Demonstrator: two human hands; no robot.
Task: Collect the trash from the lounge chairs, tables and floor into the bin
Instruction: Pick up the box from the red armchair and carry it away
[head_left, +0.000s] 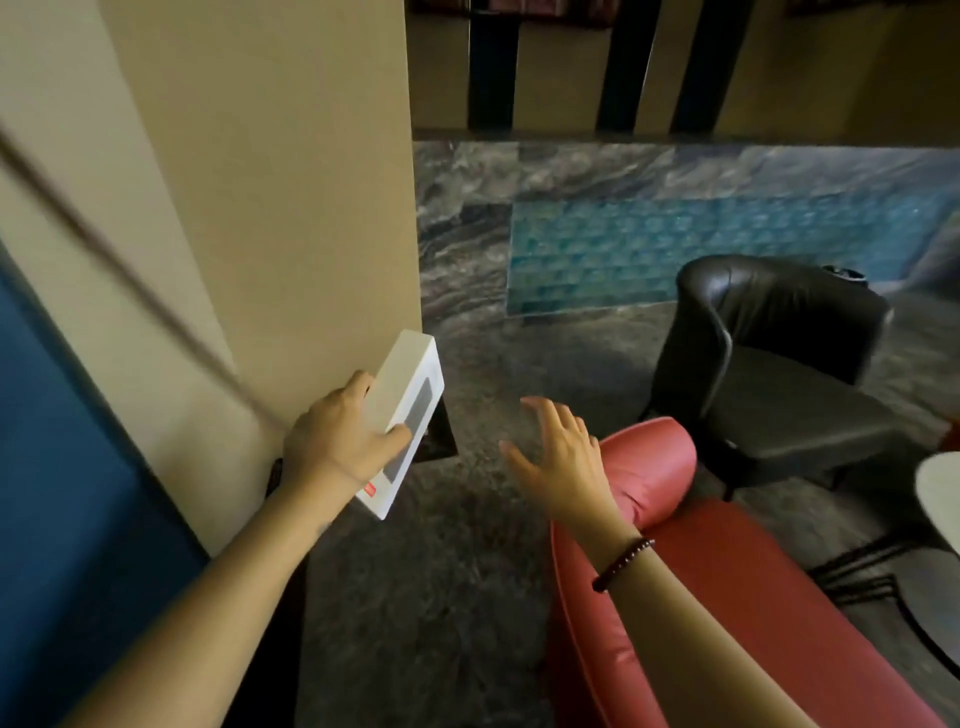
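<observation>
I had the left hand (337, 436) gripping a white box (410, 415) in the air beside the left wall, the right hand (561, 457) spread and holding nothing above the near red lounge chair (727, 597), and since no bin was visible I judged the drop not yet done, while the small red label on the box was too blurred to read.

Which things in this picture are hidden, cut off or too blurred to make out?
Head view only.
- bin: not in view.
- box print: blurred; the left hand covers part.
- white round thing: cut by right edge.
- small dark thing behind the black chair: too small.
</observation>
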